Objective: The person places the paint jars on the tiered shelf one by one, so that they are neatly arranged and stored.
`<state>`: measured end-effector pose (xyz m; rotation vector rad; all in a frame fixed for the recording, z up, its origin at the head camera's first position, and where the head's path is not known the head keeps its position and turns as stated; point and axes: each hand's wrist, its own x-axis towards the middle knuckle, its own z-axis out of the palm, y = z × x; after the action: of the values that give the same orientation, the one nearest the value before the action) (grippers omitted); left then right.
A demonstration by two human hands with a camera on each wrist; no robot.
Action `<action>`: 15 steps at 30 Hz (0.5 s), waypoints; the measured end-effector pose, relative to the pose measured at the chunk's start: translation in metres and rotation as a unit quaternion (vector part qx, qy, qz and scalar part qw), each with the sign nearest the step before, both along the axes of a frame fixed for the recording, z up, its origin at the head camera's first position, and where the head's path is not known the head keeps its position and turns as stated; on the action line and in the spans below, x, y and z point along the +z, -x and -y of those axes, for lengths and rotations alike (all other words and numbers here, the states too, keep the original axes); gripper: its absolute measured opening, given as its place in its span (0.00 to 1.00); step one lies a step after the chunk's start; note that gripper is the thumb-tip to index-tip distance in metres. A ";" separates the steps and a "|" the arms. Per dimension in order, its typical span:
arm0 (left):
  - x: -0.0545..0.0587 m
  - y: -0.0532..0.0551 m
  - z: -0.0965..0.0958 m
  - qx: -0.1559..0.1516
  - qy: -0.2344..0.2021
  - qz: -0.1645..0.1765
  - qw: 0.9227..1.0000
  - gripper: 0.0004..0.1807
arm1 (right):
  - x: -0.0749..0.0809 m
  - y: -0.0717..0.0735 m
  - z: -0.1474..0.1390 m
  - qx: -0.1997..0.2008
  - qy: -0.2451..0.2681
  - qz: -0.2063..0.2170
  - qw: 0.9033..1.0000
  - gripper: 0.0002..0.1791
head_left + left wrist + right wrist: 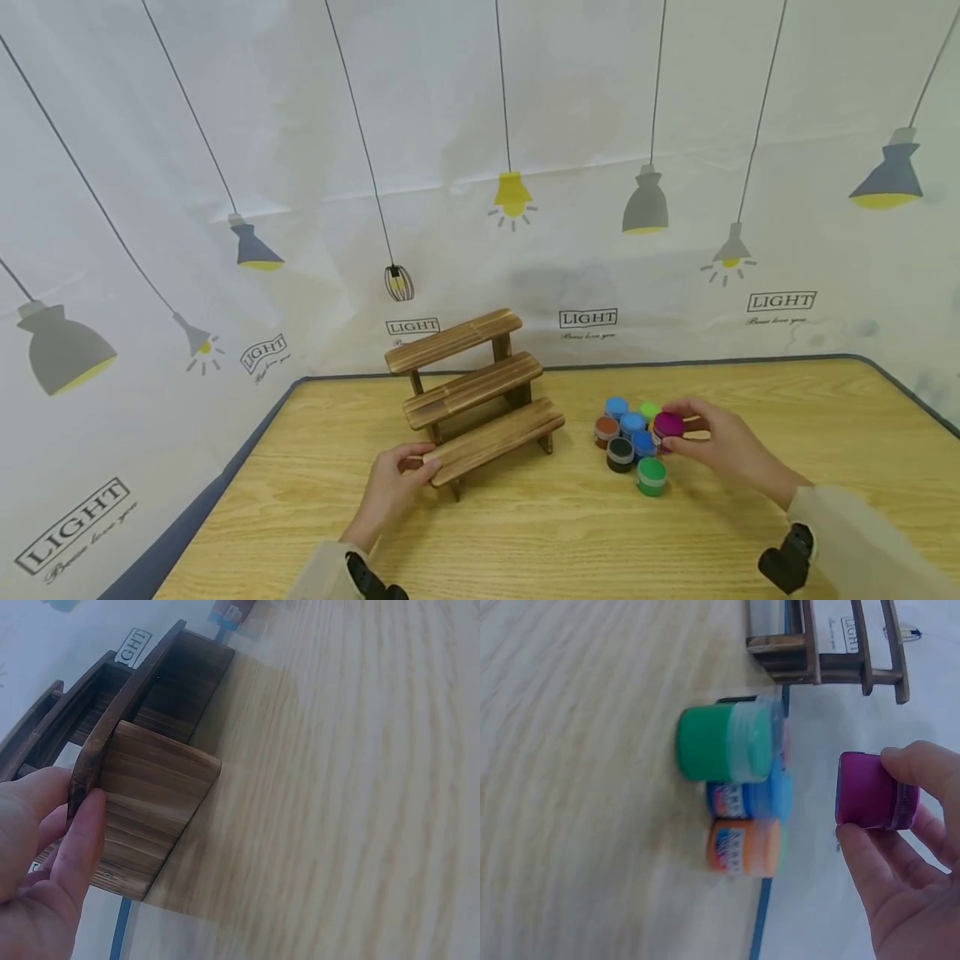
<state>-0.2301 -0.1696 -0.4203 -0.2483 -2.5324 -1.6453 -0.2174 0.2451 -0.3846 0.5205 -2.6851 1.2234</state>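
Observation:
A brown wooden three-step shelf stands at an angle near the back of the table. My left hand pinches the left end of its lowest plank between thumb and fingers, as the left wrist view also shows. In my right hand is a small magenta paint jar, held by thumb and fingertips. That jar is raised off the table beside a cluster of paint jars. Nearest the front is a green jar, with a black jar to its left. An orange jar shows in the right wrist view.
A brown jar, several blue jars and a light green jar make up the rest of the cluster. The light wood table meets a white backdrop printed with lamps, along a dark blue edge.

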 end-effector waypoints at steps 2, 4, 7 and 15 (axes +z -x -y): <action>0.000 0.000 0.000 0.002 0.001 0.001 1.000 0.16 | 0.007 0.002 0.007 0.008 -0.002 -0.006 1.000 0.21; -0.001 0.000 0.001 0.000 0.003 0.001 1.000 0.16 | 0.014 0.004 0.014 0.019 -0.001 -0.008 1.000 0.21; -0.002 0.001 0.001 -0.002 0.004 -0.001 1.000 0.16 | 0.025 0.009 0.028 0.039 0.002 -0.017 0.999 0.22; -0.002 0.001 0.002 -0.005 -0.010 -0.001 1.000 0.16 | 0.051 0.021 0.075 0.094 0.023 -0.010 0.995 0.21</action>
<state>-0.2312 -0.1715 -0.4223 -0.2621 -2.5156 -1.6717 -0.2387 0.1706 -0.3336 0.7908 -2.6336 1.3132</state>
